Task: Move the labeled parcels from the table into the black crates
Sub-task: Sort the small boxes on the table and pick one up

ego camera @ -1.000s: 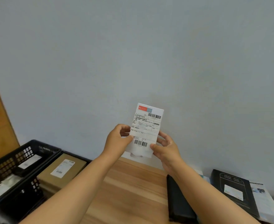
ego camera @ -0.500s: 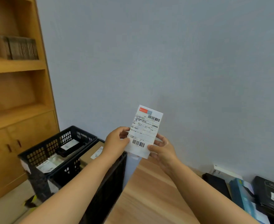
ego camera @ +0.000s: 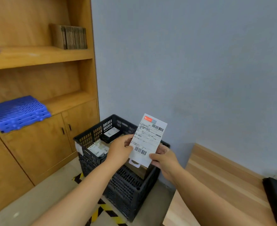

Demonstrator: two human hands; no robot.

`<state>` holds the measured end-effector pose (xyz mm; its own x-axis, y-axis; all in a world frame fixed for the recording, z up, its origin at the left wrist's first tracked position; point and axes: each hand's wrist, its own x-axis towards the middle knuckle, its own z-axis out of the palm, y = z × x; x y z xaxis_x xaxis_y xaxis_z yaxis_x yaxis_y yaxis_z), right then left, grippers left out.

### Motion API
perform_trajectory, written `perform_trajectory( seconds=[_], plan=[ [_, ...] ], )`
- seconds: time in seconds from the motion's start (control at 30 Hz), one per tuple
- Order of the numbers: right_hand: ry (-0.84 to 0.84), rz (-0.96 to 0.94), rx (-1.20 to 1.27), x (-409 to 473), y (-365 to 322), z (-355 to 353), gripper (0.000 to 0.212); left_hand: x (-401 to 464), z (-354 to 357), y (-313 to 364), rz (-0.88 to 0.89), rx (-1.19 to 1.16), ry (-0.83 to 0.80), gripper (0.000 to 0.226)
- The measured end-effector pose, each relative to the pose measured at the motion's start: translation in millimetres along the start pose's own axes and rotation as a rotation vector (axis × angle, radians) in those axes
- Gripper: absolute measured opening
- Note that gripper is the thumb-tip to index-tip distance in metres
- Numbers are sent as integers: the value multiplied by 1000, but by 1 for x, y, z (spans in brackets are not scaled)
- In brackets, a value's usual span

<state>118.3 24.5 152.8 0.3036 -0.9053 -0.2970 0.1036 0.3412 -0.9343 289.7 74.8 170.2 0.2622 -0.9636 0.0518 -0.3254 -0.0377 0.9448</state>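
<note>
Since the earlier frame, both hands have carried the parcel (ego camera: 148, 139) leftward off the tabletop (ego camera: 216, 176), now above the black crates (ego camera: 126, 185). Left hand (ego camera: 119, 150) and right hand (ego camera: 164, 158) each pinch one side edge. Its long axis stands near upright, top tilted right: white, flat, with a barcoded label facing the camera.

Parcel (ego camera: 148, 139) — now above crates (ego camera: 128, 185)
</note>
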Motion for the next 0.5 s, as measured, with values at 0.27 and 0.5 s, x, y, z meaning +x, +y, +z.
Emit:
perform_trajectory(
  seconds=[0.27,0.5],
  plan=[
    [-8,95,-43,49,39,33,47,22,-27,-60,-104,70,-78,54],
    [2,171,-57,131,69,49,47,92,-35,-115,-171,137,-201,52]
  ],
)
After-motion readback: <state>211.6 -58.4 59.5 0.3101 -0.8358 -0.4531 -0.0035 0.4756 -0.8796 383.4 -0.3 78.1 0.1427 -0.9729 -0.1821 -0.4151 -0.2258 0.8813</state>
